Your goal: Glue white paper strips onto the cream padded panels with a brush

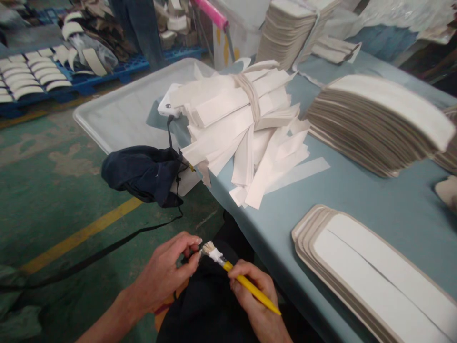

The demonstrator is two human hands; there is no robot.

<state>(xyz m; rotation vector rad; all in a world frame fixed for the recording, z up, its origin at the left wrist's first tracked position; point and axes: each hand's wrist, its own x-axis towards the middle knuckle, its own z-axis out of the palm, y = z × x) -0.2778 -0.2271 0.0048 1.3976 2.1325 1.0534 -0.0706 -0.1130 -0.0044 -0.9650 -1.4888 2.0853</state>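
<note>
A paintbrush [246, 281] with a yellow handle is in my right hand [255, 293], its fingers wrapped round the handle. White matter coats the base of its pale bristles [210, 248]. My left hand [171, 267] is curled at the brush's tip, thumb and forefinger slightly apart. Whether its fingertips touch the bristles I cannot tell. Both hands are above my dark-clothed lap [205, 305], beside the table. On the table's near right lies a stack of long beige panels with rounded corners [303, 238], topped by white strips [371, 267].
The blue-grey table [285, 224] bears a tied bundle of white strips [224, 105], a curved panel stack [357, 128] and a taller tied stack [285, 33]. A dark blue bag [143, 171] hangs at its left edge by a white tray [117, 114]. A person's legs [139, 28] stand behind.
</note>
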